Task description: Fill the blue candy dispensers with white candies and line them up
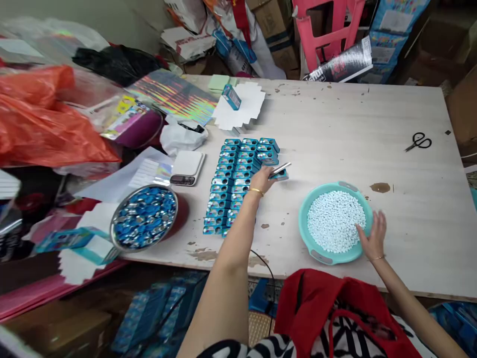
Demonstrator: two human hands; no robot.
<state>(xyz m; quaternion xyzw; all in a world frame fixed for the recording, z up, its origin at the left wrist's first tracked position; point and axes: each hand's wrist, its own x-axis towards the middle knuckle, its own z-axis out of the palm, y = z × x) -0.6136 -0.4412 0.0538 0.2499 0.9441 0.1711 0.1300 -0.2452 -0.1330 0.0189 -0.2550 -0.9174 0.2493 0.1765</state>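
My left hand [262,180] is closed around a slim silver metal piece [280,169], whose exact kind I cannot make out. Just under it is a small blue box [282,175], partly hidden by the fingers. To its left stand rows of small blue boxes [222,181] with dark round holes on top. My right hand [373,236] is at the right rim of a turquoise basin [304,233], fingers stretched apart and thumb over the inside. Small white pellets [335,221] fill the basin.
A metal bowl of blue-and-silver wrapped pieces [145,216] stands at the front left. Beyond it sit a white scale [187,166] and a stack of white card [242,112] with one blue box on it. Black scissors [419,142] lie at the right. Plastic bags [48,119] crowd the left.
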